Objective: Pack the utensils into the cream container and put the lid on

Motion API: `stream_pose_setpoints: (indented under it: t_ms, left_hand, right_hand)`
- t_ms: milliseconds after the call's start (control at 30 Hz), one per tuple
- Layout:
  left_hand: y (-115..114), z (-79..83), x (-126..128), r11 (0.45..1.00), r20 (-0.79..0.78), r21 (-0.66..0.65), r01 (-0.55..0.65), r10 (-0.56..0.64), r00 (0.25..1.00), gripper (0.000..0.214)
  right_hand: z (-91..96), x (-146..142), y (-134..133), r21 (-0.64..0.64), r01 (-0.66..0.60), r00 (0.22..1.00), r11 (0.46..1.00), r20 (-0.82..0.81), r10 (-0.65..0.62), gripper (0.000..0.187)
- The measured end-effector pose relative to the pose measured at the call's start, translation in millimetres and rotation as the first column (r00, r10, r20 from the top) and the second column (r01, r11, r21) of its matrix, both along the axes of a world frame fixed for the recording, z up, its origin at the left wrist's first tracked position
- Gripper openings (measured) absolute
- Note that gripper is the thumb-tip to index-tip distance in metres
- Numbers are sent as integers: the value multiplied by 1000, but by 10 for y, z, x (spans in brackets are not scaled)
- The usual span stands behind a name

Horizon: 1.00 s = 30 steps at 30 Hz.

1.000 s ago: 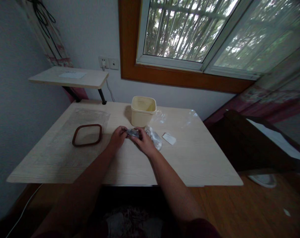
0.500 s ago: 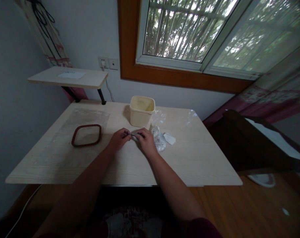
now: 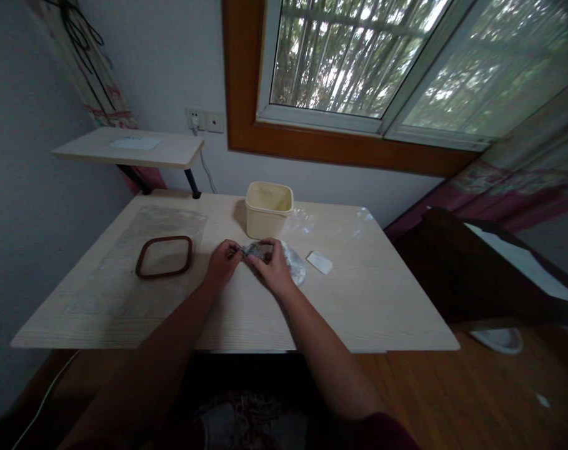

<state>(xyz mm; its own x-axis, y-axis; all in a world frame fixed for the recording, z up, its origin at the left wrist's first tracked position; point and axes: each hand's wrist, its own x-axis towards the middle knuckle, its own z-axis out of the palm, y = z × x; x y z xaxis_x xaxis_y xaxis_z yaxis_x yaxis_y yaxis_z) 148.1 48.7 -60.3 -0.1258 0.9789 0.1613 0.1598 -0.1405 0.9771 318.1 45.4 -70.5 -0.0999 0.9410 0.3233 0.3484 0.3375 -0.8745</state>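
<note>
Small grey bundle between the two hands

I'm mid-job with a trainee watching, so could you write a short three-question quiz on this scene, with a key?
1. True or false: the brown frame lies left of the cream container.
2. The left hand and right hand both hold: (a) the brown frame; (b) a small greyish item; (c) the cream container.
3. Which hand is nearer the white card?
Key: 1. True. 2. b. 3. Right hand.
</note>
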Motion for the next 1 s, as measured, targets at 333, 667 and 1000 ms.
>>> stream_pose_setpoints:
  t_ms: [333,667,1000]
  left_hand:
    - [69,-11,-163,952,-384,305,-25,147,912,16]
    - [94,68,-331,930,-136,310,-199,251,958,21]
    - [20,106,-240,994,465,97,52,-91,881,55]
  right_hand:
    - [67,-12,-45,130,24,994,991,107,-38,47]
    - [98,62,-5,106,-92,970,990,236,65,24]
    - [69,67,-9,73,-89,962,993,264,67,27]
